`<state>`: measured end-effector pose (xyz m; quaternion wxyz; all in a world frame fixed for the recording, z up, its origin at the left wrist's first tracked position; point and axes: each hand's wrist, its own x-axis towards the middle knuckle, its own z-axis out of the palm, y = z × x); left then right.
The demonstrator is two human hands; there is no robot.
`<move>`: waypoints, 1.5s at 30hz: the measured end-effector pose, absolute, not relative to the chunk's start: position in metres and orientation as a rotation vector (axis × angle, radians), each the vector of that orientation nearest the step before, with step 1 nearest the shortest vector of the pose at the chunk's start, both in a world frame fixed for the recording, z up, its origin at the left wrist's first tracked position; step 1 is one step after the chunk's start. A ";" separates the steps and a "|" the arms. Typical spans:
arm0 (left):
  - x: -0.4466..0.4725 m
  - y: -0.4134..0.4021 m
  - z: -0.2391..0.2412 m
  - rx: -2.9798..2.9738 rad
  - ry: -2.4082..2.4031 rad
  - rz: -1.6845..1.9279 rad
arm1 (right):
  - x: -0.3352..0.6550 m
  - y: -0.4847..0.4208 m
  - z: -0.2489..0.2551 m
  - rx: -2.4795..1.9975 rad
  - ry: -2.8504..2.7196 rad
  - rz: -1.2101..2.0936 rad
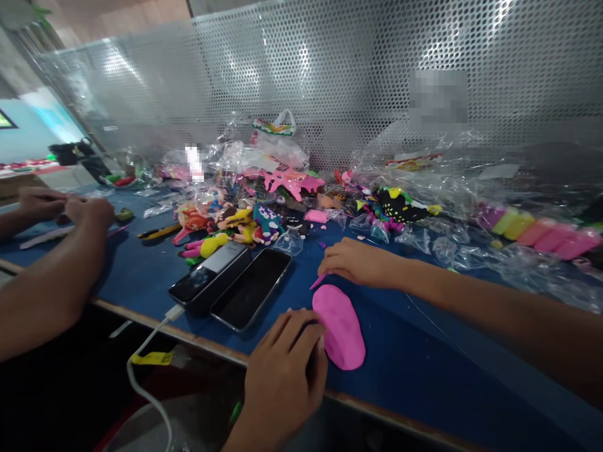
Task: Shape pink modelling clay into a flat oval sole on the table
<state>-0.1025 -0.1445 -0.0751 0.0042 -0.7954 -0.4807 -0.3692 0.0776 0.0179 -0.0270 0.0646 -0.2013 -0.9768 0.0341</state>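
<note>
A flat, oval sheet of pink modelling clay [340,329] lies on the blue tabletop in front of me. At its left edge is my left hand [288,367], its fingers curled and the fingertips against the clay. My right hand [351,260] is above the sheet's far end, fingers pinched together. Out of that pinch sticks a thin, pointed pink modelling tool [318,282], its tip down near the clay's upper edge. Most of the tool is hidden by my fingers.
Left of the clay lie a black smartphone [254,287] and a power bank [210,276] with a white cable [141,361] over the table edge. Clay figures [268,221] and plastic wrappers [499,263] heap at the back. Another person's hands [87,210] work at far left.
</note>
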 end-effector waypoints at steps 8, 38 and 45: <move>-0.103 -0.143 -0.076 -2.487 -1.516 -1.139 | 0.094 -0.005 -0.031 -0.756 -2.932 0.216; -0.091 -0.086 -0.038 -2.826 -1.611 -0.426 | 0.133 -0.040 -0.022 -1.515 -2.514 0.065; -0.090 -0.086 -0.042 -2.901 -1.478 -0.335 | 0.134 -0.053 -0.038 -1.574 -2.483 0.064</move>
